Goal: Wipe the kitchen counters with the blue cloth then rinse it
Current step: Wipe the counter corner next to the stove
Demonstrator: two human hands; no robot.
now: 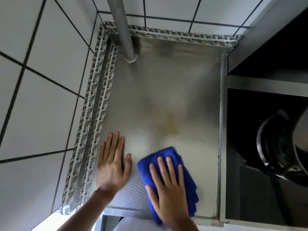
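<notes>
Right hand (168,192) flat, hiding much blue cloth (186,185)

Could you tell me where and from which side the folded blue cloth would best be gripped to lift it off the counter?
Probably the far folded edge of the blue cloth, taken from above. It lies flat on the steel counter beneath the flat right hand, and that rounded, bunched edge shows clear beyond the fingertips, with bare counter ahead. The left hand rests flat beside it, apart.

Cloth (168,165) on counter (166,97), stove (266,147) perhaps right.
</notes>
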